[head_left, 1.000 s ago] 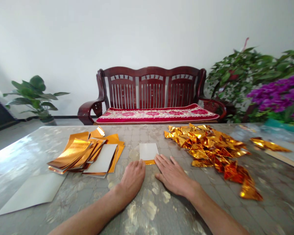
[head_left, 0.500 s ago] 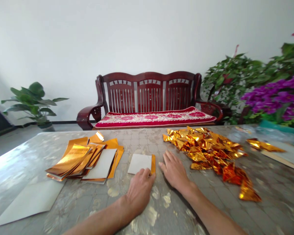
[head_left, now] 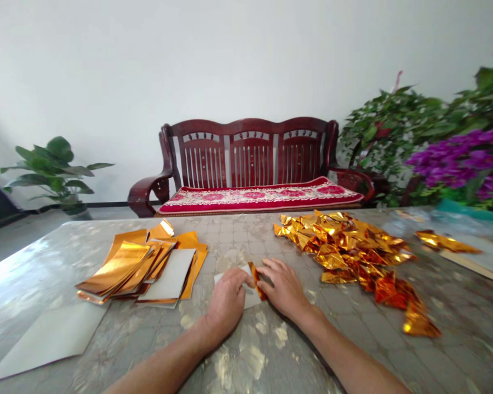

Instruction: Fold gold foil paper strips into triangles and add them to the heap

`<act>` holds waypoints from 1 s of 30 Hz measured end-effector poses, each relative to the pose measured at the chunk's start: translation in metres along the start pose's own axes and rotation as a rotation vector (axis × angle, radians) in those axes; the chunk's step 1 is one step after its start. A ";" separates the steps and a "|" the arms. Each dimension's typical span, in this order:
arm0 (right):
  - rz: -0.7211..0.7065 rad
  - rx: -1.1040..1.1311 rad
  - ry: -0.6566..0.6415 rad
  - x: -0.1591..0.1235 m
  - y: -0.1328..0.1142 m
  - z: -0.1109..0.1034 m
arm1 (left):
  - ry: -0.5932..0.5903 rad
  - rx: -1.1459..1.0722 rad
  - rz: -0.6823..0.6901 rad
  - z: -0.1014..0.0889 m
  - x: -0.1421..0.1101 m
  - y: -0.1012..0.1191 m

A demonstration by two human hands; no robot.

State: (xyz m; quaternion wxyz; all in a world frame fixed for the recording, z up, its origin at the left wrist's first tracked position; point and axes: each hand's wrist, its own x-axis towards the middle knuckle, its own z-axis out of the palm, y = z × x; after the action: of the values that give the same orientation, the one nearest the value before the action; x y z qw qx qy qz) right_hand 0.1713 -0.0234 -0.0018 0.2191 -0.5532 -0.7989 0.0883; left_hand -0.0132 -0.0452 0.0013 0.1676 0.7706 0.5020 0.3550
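I hold my left hand [head_left: 227, 302] curled over the white card [head_left: 250, 299] and my right hand [head_left: 281, 287] against the raised orange foil strip [head_left: 257, 280] between them, on the tabletop [head_left: 119, 334]. Press lightly at its edge; whether either hand pinches it, I cannot tell.

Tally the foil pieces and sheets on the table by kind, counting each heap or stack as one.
Crumpled gold foil heap: 1
Loose gold foil piece: 1
Stack of orange-gold foil sheets: 1
Plain white sheet: 1
Foil-edged white sheet at centre: 1
Total: 5
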 end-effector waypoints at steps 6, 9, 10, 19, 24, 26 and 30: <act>-0.189 0.050 0.012 -0.001 0.000 -0.001 | -0.024 0.171 -0.039 -0.008 0.014 -0.008; -0.244 0.054 0.034 -0.002 -0.001 0.000 | -0.121 0.219 -0.121 -0.012 0.015 -0.008; -0.252 0.055 0.040 -0.002 -0.001 0.000 | -0.135 0.214 -0.156 -0.013 0.016 -0.009; -0.194 0.038 0.096 -0.001 0.002 -0.006 | 0.012 -0.071 -0.191 -0.009 0.016 -0.023; -0.328 -0.030 0.532 -0.005 0.000 -0.025 | 0.323 0.049 0.368 -0.024 0.010 -0.013; -0.446 -0.096 0.690 -0.009 -0.002 -0.035 | 0.394 0.109 0.535 -0.030 0.008 -0.011; -0.536 -0.192 0.763 -0.012 -0.001 -0.041 | 0.361 0.262 0.594 -0.031 0.007 -0.012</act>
State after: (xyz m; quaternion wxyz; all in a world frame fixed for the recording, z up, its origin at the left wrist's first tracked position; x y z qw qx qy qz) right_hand 0.1924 -0.0392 0.0322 0.4596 -0.3384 -0.7805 -0.2551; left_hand -0.0417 -0.0369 0.0182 -0.1343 0.8225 0.3192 0.4512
